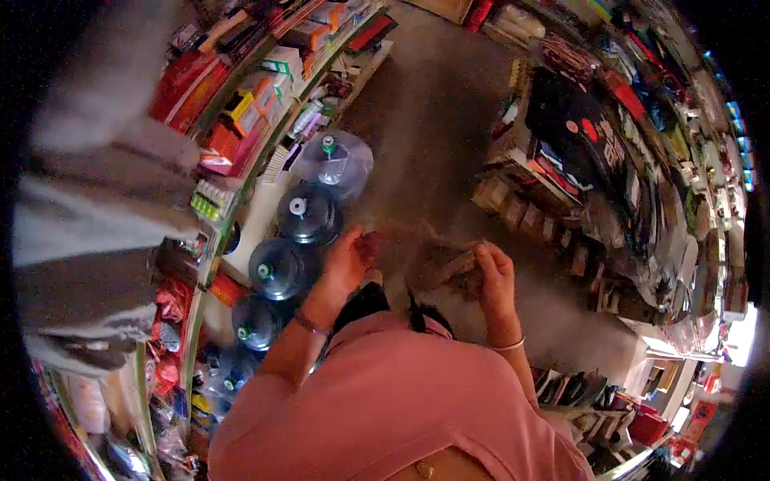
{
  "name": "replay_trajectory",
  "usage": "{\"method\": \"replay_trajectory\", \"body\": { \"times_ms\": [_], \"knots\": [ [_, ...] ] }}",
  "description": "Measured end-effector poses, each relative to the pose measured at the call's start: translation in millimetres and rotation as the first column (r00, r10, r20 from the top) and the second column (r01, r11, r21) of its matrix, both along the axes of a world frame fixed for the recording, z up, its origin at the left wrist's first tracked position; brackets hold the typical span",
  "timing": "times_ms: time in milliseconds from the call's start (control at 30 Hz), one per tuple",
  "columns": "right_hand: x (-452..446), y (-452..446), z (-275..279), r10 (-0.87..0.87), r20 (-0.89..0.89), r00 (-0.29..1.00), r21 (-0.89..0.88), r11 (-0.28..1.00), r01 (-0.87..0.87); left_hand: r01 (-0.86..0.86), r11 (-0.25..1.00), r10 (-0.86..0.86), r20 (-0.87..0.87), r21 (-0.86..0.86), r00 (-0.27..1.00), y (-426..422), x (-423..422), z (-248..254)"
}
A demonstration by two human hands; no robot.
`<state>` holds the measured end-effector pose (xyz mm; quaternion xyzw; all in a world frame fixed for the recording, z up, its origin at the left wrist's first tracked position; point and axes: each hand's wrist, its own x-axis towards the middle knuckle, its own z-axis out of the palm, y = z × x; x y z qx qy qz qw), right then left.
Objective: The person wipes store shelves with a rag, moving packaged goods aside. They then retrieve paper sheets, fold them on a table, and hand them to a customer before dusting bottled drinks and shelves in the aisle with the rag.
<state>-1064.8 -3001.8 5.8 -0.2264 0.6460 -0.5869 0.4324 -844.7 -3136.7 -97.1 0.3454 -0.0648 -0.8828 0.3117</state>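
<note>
Near the middle of the head view, my right hand (pixel 495 276) is closed, its thumb and fingers pinching the edge of a thin, crumpled brownish piece (pixel 455 268), perhaps a bag or cloth. That piece hangs over the floor between my two hands and is blurred. My left hand (pixel 350 258) is raised beside the water bottles, its fingers bent and smeared; whether it touches the thin piece cannot be made out.
Several large blue water bottles (pixel 281 268) stand in a row on the left, beside shelves with boxes (pixel 261 96). Grey cloth (pixel 88 240) hangs at far left. Dark goods (pixel 561 104) fill a display on the right. Brown floor (pixel 425 104) runs between.
</note>
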Motion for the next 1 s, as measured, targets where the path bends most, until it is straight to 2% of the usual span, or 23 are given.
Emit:
{"method": "replay_trajectory", "body": {
  "times_ms": [100,133,267,333,467,567,600,700,800,867,933,1000],
  "knots": [
    [-58.3,-54.5,-7.0,-0.093,0.024,0.995,0.045,0.995,0.092,-0.058,0.997,0.062,0.090,-0.047,0.994,-75.7,-40.2,8.6],
    [-70.0,-73.1,0.9,-0.149,0.104,0.983,0.067,0.987,0.143,-0.050,0.996,0.057,0.094,-0.067,0.994,-97.4,-55.8,8.0],
    [-156.9,-134.2,-46.2,-0.189,0.115,0.975,0.139,0.975,0.172,0.005,0.996,0.011,0.172,-0.091,0.985,-170.3,-129.1,-4.7],
    [-205.4,-166.2,-68.8,-0.231,0.091,0.969,0.156,0.964,0.215,-0.020,0.998,0.030,0.196,-0.056,0.980,-199.0,-172.5,-6.3],
    [-308.0,-256.2,-73.1,-0.089,0.150,0.985,0.065,0.995,0.080,-0.026,1.000,0.027,0.287,-0.007,0.958,-270.0,-268.7,-12.2],
    [-368.6,-348.0,-37.7,-0.045,0.128,0.991,0.058,0.998,0.038,-0.041,0.999,0.034,0.275,0.019,0.961,-329.2,-339.1,11.7],
    [-386.0,-376.1,-27.5,-0.030,0.119,0.992,0.046,0.999,0.025,-0.025,1.000,0.024,0.243,0.000,0.970,-348.5,-353.7,3.6],
    [-433.0,-459.8,-8.9,0.083,0.148,0.986,-0.037,0.996,-0.078,-0.008,1.000,0.012,0.306,-0.015,0.952,-408.8,-398.8,20.0],
    [-472.3,-544.3,-19.4,0.194,0.123,0.973,-0.106,0.978,-0.182,-0.028,0.999,0.039,0.281,-0.042,0.959,-471.3,-429.4,-20.9],
    [-496.4,-604.8,-28.4,0.239,0.120,0.964,-0.121,0.967,-0.225,0.114,0.956,-0.006,0.369,-0.272,0.929,-521.7,-454.9,-50.2],
    [-520.1,-661.3,-16.7,0.262,0.157,0.952,-0.106,0.963,-0.248,0.151,0.954,-0.035,0.406,-0.258,0.913,-574.7,-491.7,-38.1],
    [-541.8,-723.3,0.6,0.319,0.256,0.912,-0.103,0.948,-0.303,0.065,0.997,-0.050,0.381,-0.028,0.923,-638.9,-539.8,-17.7]
  ]
}}
